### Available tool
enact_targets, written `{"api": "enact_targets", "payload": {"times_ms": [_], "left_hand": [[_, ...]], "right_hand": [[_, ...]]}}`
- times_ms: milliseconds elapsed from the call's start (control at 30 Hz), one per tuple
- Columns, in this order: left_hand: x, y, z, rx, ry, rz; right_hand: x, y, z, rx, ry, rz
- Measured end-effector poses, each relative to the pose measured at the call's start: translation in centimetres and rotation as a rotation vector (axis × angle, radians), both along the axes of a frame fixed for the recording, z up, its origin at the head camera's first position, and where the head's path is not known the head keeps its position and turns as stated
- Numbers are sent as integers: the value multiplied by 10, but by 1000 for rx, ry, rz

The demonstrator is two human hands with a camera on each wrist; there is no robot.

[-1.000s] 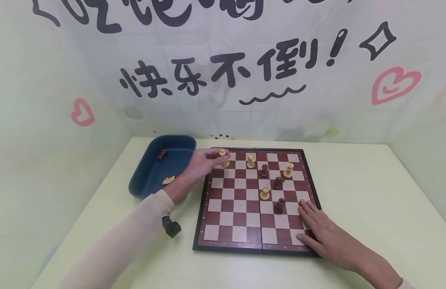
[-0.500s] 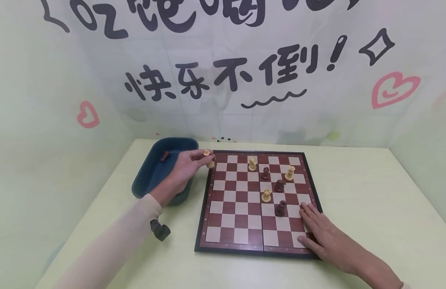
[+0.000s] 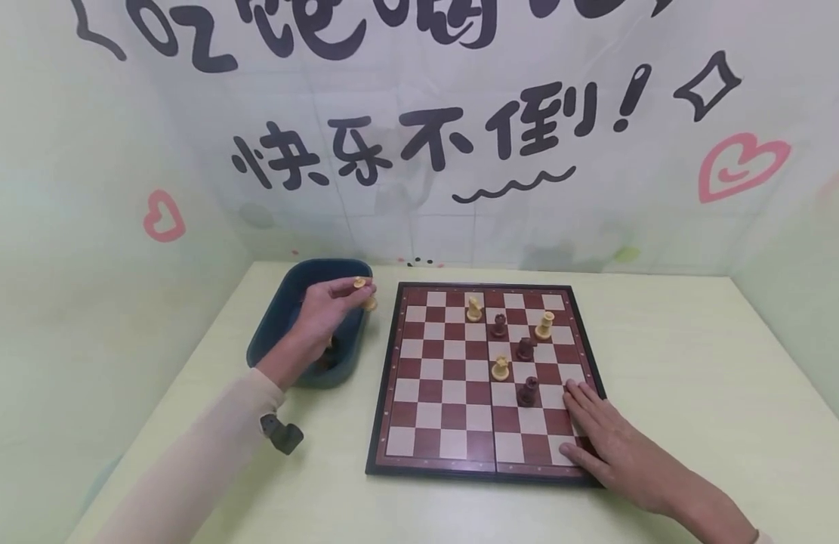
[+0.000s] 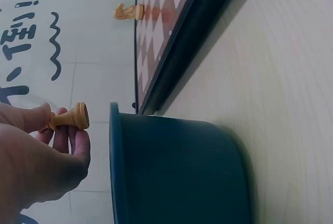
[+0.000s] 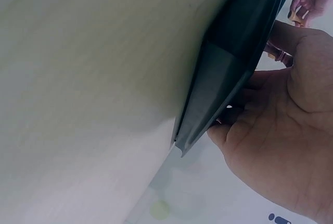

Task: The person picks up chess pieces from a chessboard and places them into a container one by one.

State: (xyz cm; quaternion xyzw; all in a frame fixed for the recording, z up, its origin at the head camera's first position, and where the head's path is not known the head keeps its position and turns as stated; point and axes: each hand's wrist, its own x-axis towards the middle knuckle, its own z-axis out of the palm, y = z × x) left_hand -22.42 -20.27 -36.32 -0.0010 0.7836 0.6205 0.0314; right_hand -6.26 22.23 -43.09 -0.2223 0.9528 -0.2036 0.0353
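My left hand (image 3: pixel 322 311) is over the inner side of a dark blue bin (image 3: pixel 259 344), left of the chessboard. Between thumb and fingers it pinches a cream chess piece (image 4: pixel 74 117); in the left wrist view the piece lies beyond the bin's rim, its base pointing away from the palm. The piece's head is covered by fingers, so its kind is unclear. My right hand (image 3: pixel 619 446) rests with extended fingers on the near right edge of the red-and-white chessboard (image 3: pixel 441 391). That hand holds nothing.
Several pieces stand upright on the board, among them a cream knight (image 3: pixel 474 310) and a dark piece (image 3: pixel 527 391). Other pieces in the bin are mostly hidden by my left arm. A printed cloth (image 3: pixel 419 219) hangs behind the table (image 3: pixel 691 363).
The left hand has lifted the cream piece off the board's far left corner and carried it left to the bin. My right hand stays put on the board edge.
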Motion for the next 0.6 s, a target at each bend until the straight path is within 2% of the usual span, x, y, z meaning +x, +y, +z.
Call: {"api": "enact_targets", "payload": {"times_ms": [267, 533, 600], "left_hand": [[4, -14, 3, 30, -29, -6], [7, -30, 0, 69, -52, -11], [7, -34, -1, 56, -51, -8]], "right_hand": [[0, 1, 1, 0, -4, -5], [-1, 0, 0, 3, -26, -3], [-1, 0, 0, 3, -23, -2]]}}
